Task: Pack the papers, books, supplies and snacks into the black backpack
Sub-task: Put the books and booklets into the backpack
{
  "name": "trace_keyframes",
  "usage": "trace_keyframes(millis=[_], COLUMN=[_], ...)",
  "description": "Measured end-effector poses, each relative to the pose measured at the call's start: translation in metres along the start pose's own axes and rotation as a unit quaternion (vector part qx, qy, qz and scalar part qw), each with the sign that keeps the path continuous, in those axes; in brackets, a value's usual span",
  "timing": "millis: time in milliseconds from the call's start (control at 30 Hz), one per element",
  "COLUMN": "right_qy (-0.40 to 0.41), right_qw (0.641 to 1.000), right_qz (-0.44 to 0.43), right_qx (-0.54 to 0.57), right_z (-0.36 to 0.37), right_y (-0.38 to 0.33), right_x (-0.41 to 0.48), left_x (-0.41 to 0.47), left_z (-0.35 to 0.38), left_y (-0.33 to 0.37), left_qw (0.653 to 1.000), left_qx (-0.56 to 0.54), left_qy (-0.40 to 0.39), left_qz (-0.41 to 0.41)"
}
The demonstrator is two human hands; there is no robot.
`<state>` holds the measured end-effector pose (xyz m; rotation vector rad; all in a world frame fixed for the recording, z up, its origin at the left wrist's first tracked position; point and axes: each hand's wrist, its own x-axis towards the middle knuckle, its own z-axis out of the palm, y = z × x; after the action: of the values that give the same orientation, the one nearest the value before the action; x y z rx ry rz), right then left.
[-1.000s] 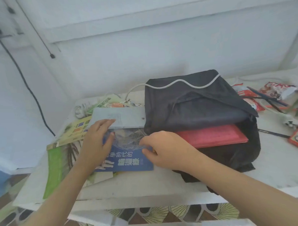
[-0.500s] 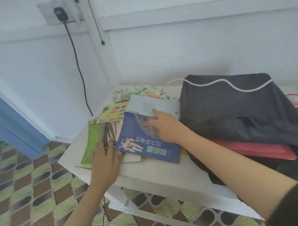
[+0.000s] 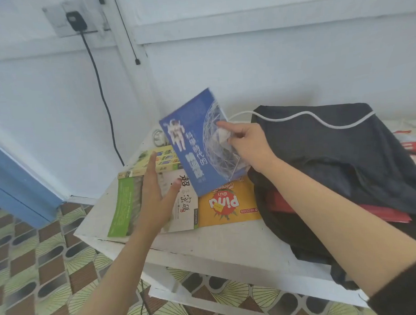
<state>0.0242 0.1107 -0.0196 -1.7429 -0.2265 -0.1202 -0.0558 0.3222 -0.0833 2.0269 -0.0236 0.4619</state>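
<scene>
My right hand [image 3: 248, 145] grips a blue book [image 3: 197, 141] by its right edge and holds it tilted up above the table's left end. My left hand [image 3: 156, 196] lies flat with straight fingers on a white and green book [image 3: 180, 205] below it. A yellow snack box [image 3: 230, 205] lies beside that book, partly under the raised blue book. The black backpack [image 3: 332, 157] lies on its side to the right, its mouth toward me, with a red folder [image 3: 381, 213] sticking out of it.
A yellow-green book [image 3: 162, 160] lies at the table's back left. The white table's [image 3: 228, 241] front edge is close, with patterned floor tiles below. A white cord [image 3: 319, 119] runs over the backpack. Red snack packets [image 3: 411, 143] lie at the far right. A black cable hangs from a wall socket.
My right hand has lifted the blue book off the stack and tilted it up, uncovering the yellow snack box. My left hand moved up onto the white and green book.
</scene>
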Motion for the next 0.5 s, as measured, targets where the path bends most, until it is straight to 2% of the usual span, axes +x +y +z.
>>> trace_keyframes(millis=[133,267,333,433,500], right_qy=[0.043,0.009,0.002,0.002,0.004], right_qw=[0.983,0.953,0.944,0.925,0.921], right_qz=[0.041,0.046,0.048,0.056,0.055], right_qx=[0.173,0.299,0.328,0.377,0.386], right_z=[-0.019,-0.041,-0.051,-0.065,-0.073], right_y=[-0.024,-0.037,-0.038,-0.037,-0.033], right_x=[-0.001,-0.014,-0.023,-0.04,-0.054], left_x=[0.035,0.066,0.076,0.08,0.08], left_z=[0.012,0.016,0.021,0.036,0.046], left_y=[0.036,0.065,0.076,0.088,0.096], left_qw=[0.99,0.99,0.974,0.927,0.911], left_qx=[-0.129,-0.101,-0.164,-0.29,-0.31], left_qy=[-0.029,-0.097,-0.151,-0.226,-0.262], left_qz=[-0.055,-0.007,-0.031,-0.079,-0.07])
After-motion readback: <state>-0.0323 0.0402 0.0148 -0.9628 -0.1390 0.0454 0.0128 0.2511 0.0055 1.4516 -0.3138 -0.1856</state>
